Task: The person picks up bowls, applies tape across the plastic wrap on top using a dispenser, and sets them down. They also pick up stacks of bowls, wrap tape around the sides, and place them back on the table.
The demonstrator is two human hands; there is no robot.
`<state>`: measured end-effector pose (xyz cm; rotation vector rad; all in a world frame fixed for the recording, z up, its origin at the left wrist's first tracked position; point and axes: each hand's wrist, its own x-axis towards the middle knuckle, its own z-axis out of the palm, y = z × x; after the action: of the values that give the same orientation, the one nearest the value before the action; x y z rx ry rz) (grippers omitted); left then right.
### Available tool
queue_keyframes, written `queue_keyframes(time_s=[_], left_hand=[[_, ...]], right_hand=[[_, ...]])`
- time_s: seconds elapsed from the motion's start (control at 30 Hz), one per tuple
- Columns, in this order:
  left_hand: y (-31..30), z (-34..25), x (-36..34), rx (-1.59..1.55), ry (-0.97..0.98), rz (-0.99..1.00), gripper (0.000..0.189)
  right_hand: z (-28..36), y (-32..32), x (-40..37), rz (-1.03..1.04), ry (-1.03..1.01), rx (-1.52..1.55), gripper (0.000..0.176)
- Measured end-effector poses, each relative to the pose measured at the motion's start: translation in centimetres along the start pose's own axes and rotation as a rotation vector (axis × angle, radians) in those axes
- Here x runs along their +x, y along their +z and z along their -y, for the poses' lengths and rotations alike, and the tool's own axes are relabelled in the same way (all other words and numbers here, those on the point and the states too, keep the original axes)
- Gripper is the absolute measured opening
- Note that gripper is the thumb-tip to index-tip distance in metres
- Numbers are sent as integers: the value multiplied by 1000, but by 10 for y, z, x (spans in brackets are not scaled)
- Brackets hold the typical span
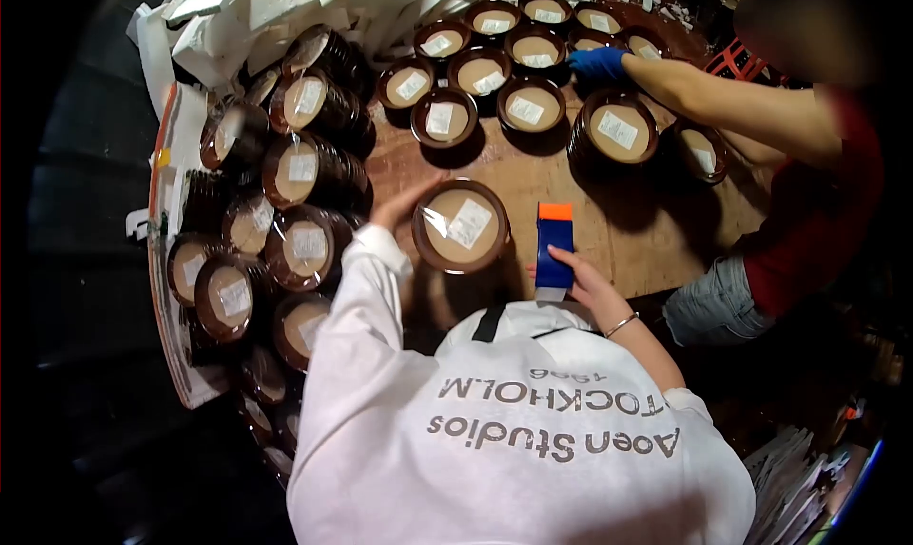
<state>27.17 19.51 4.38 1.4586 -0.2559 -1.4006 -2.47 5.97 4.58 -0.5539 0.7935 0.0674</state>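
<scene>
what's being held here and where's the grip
Right hand grips the blue-and-orange tool at its lower end; left hand only touches the wrapped brown dish at its left rim.

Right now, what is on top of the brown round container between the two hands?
A tan lid with a white label, wrapped in clear film, tops the brown container. The contents under the lid are covered and cannot be seen.
</scene>
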Motion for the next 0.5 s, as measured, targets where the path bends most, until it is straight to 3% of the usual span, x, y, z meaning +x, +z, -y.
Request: queue_keyframes(time_s=[0.07, 0.17, 0.33, 0.5], left_hand=[[-27, 74, 15, -96, -29, 63, 52], [-18, 125, -6, -388, -56, 8, 55], [25, 154, -17, -836, 78, -65, 60], [58, 173, -15, -1095, 123, -175, 65]], right_hand=[[2, 12, 5, 3, -8, -9, 32], [3, 31, 13, -32, -86, -104, 35], [19, 65, 31, -60, -155, -204, 38], [64, 81, 74, 103, -111, -554, 36]])
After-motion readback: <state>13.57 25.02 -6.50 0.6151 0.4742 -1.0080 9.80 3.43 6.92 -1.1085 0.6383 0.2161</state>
